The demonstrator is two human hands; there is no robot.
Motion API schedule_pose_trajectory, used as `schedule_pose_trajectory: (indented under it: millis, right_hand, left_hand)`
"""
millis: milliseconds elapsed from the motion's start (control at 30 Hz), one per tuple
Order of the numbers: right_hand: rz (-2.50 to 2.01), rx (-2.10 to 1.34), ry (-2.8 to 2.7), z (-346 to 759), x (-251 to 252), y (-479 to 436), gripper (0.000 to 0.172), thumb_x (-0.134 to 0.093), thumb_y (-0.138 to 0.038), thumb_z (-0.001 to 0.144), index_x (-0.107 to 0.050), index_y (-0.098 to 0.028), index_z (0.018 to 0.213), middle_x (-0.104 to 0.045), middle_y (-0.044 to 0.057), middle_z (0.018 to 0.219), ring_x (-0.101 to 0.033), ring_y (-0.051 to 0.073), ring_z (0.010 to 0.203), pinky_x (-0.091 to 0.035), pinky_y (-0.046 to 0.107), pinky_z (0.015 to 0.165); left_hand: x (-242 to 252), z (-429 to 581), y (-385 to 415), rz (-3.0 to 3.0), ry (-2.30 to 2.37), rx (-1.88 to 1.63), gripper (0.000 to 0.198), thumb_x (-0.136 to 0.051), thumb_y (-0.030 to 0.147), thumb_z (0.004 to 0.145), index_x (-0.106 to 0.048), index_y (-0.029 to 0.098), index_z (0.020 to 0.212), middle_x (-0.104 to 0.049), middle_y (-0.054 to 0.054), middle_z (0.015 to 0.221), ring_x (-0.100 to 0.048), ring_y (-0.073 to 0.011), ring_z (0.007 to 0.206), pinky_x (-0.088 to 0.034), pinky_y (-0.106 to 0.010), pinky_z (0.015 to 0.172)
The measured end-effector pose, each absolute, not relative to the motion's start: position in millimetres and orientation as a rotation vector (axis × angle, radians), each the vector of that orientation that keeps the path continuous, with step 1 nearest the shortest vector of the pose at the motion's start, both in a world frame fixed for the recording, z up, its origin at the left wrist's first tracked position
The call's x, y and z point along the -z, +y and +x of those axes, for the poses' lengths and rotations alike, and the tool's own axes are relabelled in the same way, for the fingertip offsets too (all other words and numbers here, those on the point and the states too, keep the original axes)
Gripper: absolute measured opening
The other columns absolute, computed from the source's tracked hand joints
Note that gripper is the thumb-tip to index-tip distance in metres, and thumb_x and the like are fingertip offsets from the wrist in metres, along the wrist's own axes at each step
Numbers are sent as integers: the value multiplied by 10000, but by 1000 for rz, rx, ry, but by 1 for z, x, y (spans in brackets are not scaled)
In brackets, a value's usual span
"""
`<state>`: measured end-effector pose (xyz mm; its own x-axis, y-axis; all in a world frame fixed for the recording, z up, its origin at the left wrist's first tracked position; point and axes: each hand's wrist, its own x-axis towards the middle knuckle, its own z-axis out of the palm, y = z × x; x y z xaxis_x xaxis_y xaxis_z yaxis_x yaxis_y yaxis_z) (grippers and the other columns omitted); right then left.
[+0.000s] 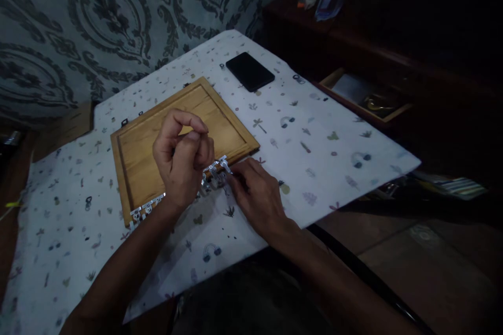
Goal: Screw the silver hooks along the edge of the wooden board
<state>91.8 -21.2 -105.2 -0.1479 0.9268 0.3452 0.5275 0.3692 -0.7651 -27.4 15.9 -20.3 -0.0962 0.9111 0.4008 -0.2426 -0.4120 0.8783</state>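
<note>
A framed wooden panel (231, 118), like a cabinet door, lies flat on the table. Along its near edge sits a row of shiny metal hinges (147, 207), partly hidden behind my left forearm. My left hand (183, 159) is raised above the panel, its fingers curled and thumb pressed to them in a pinch; whatever is in the pinch is too small to make out. At the panel's near right corner, my right hand (257, 193) has its thumb and fingers closed at the end metal hinge (223, 164). Its fingertips are partly hidden.
A white printed cloth (322, 167) covers the table. Beyond the panel lies a black phone-like device (250, 71). An open drawer (365, 95) juts out at the right. Patterned wall covering (110, 15) borders the far left, with a cardboard piece (68, 128) below it.
</note>
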Motion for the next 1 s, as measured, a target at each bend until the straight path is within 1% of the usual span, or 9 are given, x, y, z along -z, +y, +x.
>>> schedule_pose_trajectory:
  millis: [200, 367, 533, 700, 767, 1000]
  right_hand:
    - [-1273, -642, -1804, 93, 104, -21, 140, -518, -223, 974, -639, -198, 910, -679, 57, 902, -641, 187, 786, -497, 310, 684]
    - [-1280, -661, -1812, 93, 104, -21, 118, -531, -203, 962, -637, -191, 911, -681, 61, 918, -642, 198, 810, -499, 322, 692]
    - [-1295, -679, -1808, 92, 104, -21, 128, -529, -212, 967, -634, -186, 899, -675, 61, 911, -627, 193, 797, -491, 321, 693]
    - [-1309, -698, -1824, 93, 102, -21, 106, -549, -204, 961, -637, -183, 908, -677, 64, 916, -631, 198, 809, -487, 322, 700]
    - [-1319, -707, -1831, 93, 100, -21, 102, -554, -198, 957, -637, -183, 900, -677, 64, 918, -634, 196, 803, -485, 319, 698]
    - [-1322, -723, -1841, 92, 99, -20, 78, -558, -160, 928, -625, -196, 910, -674, 51, 903, -644, 203, 824, -485, 310, 701]
  left_hand:
    - [19, -26, 17, 1284, 815, -1649, 108, -637, 179, 830, -570, 202, 748, -245, 105, 447, -187, -50, 350, -225, -195, 379]
    - [20, -26, 16, 1324, 777, -1605, 114, -638, 178, 845, -579, 193, 749, -253, 105, 457, -209, -42, 349, -240, -190, 388]
    - [24, -26, 15, 1422, 734, -1592, 86, -605, 167, 850, -593, 192, 769, -354, 90, 487, -248, -36, 348, -258, -189, 381]
    - [23, -26, 16, 1437, 831, -1585, 78, -593, 186, 843, -585, 202, 767, -281, 100, 465, -251, -50, 352, -246, -197, 378]
    - [22, -26, 18, 1428, 845, -1567, 75, -587, 189, 848, -593, 202, 775, -276, 98, 463, -255, -56, 359, -245, -205, 380]
    - [23, -25, 26, 1486, 757, -1381, 114, -602, 245, 898, -607, 190, 798, -385, 64, 523, -299, -53, 385, -246, -208, 383]
